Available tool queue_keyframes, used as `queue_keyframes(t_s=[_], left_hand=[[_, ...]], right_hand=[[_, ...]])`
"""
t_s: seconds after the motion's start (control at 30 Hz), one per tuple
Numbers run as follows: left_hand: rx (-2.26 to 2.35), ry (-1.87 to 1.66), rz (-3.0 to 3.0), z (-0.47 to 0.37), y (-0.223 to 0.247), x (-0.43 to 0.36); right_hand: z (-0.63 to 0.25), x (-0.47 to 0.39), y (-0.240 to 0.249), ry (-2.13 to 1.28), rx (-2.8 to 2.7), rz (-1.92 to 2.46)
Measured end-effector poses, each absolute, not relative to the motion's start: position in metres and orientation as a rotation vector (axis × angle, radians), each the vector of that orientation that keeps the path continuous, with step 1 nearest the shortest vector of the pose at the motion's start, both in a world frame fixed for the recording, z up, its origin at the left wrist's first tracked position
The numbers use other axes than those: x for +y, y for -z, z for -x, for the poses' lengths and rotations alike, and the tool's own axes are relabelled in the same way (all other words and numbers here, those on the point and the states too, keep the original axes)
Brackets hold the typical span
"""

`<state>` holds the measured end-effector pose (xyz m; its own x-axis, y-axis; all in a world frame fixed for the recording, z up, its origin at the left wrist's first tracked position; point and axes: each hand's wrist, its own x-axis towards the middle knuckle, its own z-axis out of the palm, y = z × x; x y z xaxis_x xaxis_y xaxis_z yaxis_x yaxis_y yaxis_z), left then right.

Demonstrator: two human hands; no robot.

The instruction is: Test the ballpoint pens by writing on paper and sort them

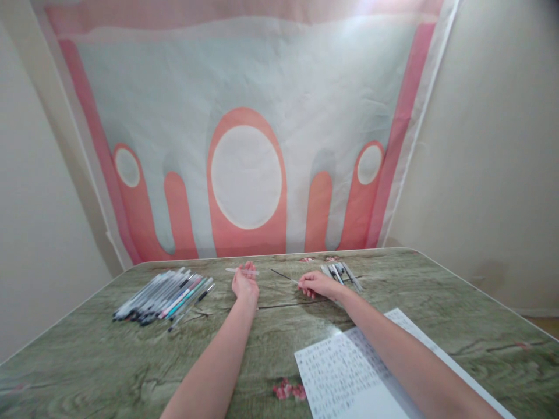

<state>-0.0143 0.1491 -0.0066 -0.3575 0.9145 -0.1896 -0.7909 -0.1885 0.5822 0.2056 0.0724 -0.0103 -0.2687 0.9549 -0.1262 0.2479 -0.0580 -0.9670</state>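
Near the middle of the far half of the table, my left hand [246, 281] is turned palm up, its fingers closed around a clear pen barrel [232, 269] that lies across them. To the right, my right hand [315, 284] pinches a thin dark pen refill [282, 274], which points left toward my left hand. The refill and the barrel are apart. Just beyond my right hand sits a small group of pens and parts [342, 273]. A large pile of pens [161, 297], mostly clear with some coloured ones, lies on the left.
Sheets of paper with handwriting [340, 372] lie at the front right, partly under my right forearm. The wood-patterned table [144, 372] ends at a hanging cloth [247, 174] with pink and white shapes.
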Motion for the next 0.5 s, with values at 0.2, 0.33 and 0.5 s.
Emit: queue_keyframes(t_s=[0.2, 0.33, 0.5], left_hand=[[0.751, -1.468, -0.451, -0.025, 0.012, 0.128], [0.756, -1.33, -0.549, -0.049, 0.016, 0.109], [0.756, -1.302, -0.562, -0.052, 0.016, 0.103]], right_hand=[[-0.206, 0.075, 0.012, -1.315, -1.505, 1.319], [-0.202, 0.075, 0.015, -1.276, -1.531, 1.337], [-0.197, 0.071, 0.013, -1.253, -1.623, 1.342]])
